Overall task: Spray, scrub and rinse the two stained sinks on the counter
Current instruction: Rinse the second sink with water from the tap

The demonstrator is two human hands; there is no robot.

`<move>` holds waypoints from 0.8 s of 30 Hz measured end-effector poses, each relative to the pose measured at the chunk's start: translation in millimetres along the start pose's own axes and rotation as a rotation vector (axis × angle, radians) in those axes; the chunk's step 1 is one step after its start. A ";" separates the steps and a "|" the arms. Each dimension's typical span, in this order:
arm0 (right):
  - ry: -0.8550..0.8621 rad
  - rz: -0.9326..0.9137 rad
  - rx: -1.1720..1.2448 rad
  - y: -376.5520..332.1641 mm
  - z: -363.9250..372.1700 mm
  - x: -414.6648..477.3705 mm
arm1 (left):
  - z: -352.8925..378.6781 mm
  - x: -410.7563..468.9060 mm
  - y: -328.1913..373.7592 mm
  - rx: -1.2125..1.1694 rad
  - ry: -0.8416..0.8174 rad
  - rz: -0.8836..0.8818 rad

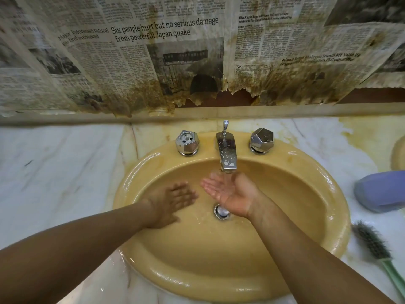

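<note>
Water [226, 178] runs from the chrome spout [226, 152] at the back of the yellow sink [197, 262], and everything else places itself around that spout. Straight below it, the right hand [230, 194] lies palm up with the fingers spread and relaxed, catching the stream and holding nothing. To the left of the spout and lower in the bowl, the left hand [173, 202] is palm down with the fingers straight and together, also holding nothing; its outline is blurred, so I cannot tell whether it touches the basin wall. The drain [221, 212] sits below the spout, just behind the right wrist. A faceted chrome knob [187, 142] stands on each side of the spout, the other knob [262, 140] on the right. Far right of the spout, on the marble counter [54, 172], lie a bluish-purple thing [381, 190] and, nearer me, a bristle brush [372, 240] with a green handle. The rim of the second sink [399, 154] shows at the right edge. Behind the spout, stained, torn newspaper [153, 51] covers the wall.
</note>
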State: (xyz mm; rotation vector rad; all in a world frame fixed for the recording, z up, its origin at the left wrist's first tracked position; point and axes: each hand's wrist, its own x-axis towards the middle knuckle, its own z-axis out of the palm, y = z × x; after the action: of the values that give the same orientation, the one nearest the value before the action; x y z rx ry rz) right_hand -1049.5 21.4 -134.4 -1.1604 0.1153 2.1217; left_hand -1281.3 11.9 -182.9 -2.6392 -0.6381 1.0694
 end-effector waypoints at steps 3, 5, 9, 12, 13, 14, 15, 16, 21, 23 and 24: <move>-0.117 0.132 -0.203 13.8 13.5 1.2 | -1.6 -18.0 -12.3 -0.390 0.038 -0.322; -0.093 0.139 -0.191 15.5 4.3 3.8 | 6.4 -27.4 -0.3 -0.228 -0.204 -0.253; 0.021 0.011 0.020 1.2 -19.0 8.9 | 13.2 -31.7 10.7 -0.198 -0.332 -0.017; -0.080 0.026 0.009 0.9 -5.8 7.1 | 0.0 -16.8 5.2 -0.194 -0.205 -0.061; -0.125 0.054 -0.031 3.1 -0.7 6.6 | -2.7 -10.7 3.6 -0.192 -0.173 -0.088; -0.161 0.093 -0.095 5.9 3.3 5.4 | -4.9 -5.8 1.6 -0.207 -0.160 -0.128; -0.173 0.125 -0.170 7.6 3.7 3.7 | -6.5 -3.0 1.2 -0.218 -0.160 -0.162; -0.165 0.142 -0.233 6.7 1.4 2.5 | -6.8 -2.1 3.9 -0.226 -0.150 -0.179; 0.029 -0.017 -0.124 -12.4 -18.7 7.3 | -8.1 -24.8 28.0 -0.428 -0.326 0.074; -0.026 0.007 -0.188 -11.1 -13.8 5.4 | -1.2 -24.5 22.7 -0.417 -0.319 0.041; -0.048 0.044 -0.267 -8.3 -10.3 2.8 | -1.0 -23.6 19.0 -0.369 -0.275 -0.027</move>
State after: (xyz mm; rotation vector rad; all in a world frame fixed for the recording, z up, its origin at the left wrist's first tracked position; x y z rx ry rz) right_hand -1038.1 25.1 -140.6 -1.2670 -0.1716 2.2516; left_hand -1289.8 -16.0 -174.7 -2.7930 -1.0120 1.4436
